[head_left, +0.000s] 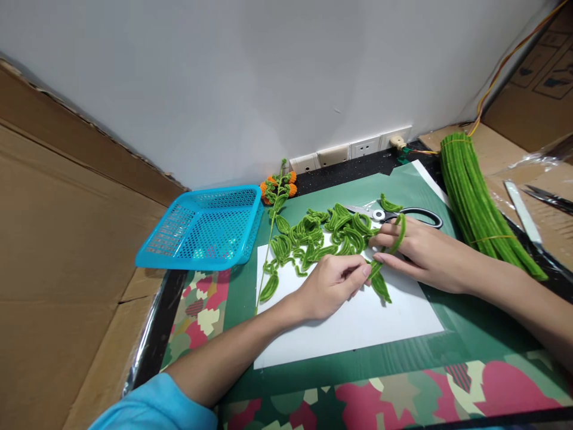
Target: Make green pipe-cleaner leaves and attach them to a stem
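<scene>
Above the right part of a white sheet (349, 322), my left hand (333, 283) is closed, its thumb and fingers pinching a green fuzzy stem piece. A leaf-shaped green piece (380, 286) hangs beside those fingertips. My right hand (414, 251) is closed on the same green fuzzy stem, which loops up over its fingers. Just behind both hands lies a pile of bent green fuzzy pieces (308, 233). Black-handled scissors (421, 216) rest behind my right hand, partly hidden by a green piece.
A blue mesh basket (210, 230) stands at the left. Beside it is a green stem with orange flowers (280, 203). A thick bundle of green fuzzy stems (478, 203) lies at the right, near a white-handled tool (523, 212). Wall sockets (333, 155) line the back.
</scene>
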Action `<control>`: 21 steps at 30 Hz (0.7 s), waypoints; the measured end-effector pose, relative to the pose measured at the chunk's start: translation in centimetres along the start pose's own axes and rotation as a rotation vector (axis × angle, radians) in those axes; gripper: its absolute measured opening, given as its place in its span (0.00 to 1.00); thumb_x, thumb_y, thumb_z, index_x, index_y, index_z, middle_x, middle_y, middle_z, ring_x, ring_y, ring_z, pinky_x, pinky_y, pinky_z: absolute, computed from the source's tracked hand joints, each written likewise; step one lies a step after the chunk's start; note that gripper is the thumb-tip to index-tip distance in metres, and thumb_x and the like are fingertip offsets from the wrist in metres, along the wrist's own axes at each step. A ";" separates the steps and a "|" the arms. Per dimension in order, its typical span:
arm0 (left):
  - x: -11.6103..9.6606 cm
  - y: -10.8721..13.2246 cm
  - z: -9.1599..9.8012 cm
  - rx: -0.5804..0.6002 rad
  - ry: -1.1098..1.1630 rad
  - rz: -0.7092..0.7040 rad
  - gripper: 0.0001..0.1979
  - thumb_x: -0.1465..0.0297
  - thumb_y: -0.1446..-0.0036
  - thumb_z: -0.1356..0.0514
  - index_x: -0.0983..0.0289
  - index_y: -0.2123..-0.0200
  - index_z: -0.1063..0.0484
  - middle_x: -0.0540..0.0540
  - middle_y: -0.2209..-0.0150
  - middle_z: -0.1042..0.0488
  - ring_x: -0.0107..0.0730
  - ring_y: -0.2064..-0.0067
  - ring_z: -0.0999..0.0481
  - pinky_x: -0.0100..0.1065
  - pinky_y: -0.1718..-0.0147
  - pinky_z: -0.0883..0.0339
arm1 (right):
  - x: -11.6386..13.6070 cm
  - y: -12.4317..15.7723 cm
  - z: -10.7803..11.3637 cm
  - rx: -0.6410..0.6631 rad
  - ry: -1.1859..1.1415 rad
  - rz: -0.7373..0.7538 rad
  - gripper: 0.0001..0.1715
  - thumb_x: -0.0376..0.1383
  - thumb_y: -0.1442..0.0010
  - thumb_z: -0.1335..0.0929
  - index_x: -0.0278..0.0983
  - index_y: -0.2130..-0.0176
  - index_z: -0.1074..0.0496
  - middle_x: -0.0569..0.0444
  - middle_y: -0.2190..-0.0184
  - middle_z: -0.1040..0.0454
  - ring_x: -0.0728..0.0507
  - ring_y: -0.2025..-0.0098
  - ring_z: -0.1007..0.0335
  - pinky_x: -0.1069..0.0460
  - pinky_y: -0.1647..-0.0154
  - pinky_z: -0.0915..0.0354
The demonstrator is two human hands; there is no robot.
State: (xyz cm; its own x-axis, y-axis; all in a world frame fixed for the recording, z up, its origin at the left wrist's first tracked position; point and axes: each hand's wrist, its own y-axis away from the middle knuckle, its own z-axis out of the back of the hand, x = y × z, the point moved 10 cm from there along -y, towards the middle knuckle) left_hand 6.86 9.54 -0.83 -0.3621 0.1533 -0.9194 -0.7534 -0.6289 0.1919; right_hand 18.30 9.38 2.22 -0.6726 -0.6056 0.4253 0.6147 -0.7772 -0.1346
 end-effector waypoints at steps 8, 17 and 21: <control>0.1 0.0 0.0 0.003 0.015 0.001 0.23 0.57 0.23 0.47 0.64 0.69 0.31 0.48 0.74 0.31 0.26 0.71 0.32 0.31 0.68 0.42 | 0.0 0.0 -0.1 0.000 0.000 0.000 0.22 0.44 0.20 0.43 0.38 0.56 0.26 0.45 0.61 0.23 0.36 0.58 0.27 0.41 0.54 0.36; 0.2 0.0 0.0 0.003 0.019 0.003 0.23 0.58 0.23 0.47 0.64 0.70 0.31 0.47 0.74 0.31 0.26 0.71 0.33 0.31 0.68 0.42 | 0.0 0.0 0.2 -0.026 -0.016 0.006 0.20 0.44 0.20 0.41 0.39 0.56 0.26 0.46 0.60 0.22 0.36 0.57 0.26 0.42 0.54 0.36; 0.2 0.0 0.0 0.002 0.033 -0.002 0.22 0.58 0.23 0.46 0.64 0.70 0.31 0.47 0.74 0.31 0.25 0.71 0.33 0.31 0.68 0.42 | 0.0 0.0 0.2 -0.028 -0.018 0.005 0.20 0.43 0.20 0.41 0.39 0.57 0.26 0.46 0.61 0.22 0.37 0.58 0.26 0.42 0.54 0.36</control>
State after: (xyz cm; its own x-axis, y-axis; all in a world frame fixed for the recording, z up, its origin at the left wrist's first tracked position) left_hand 6.81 9.56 -1.04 -0.3422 0.1292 -0.9307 -0.7553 -0.6271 0.1907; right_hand 18.37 9.39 2.44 -0.6617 -0.6069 0.4402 0.6065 -0.7785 -0.1615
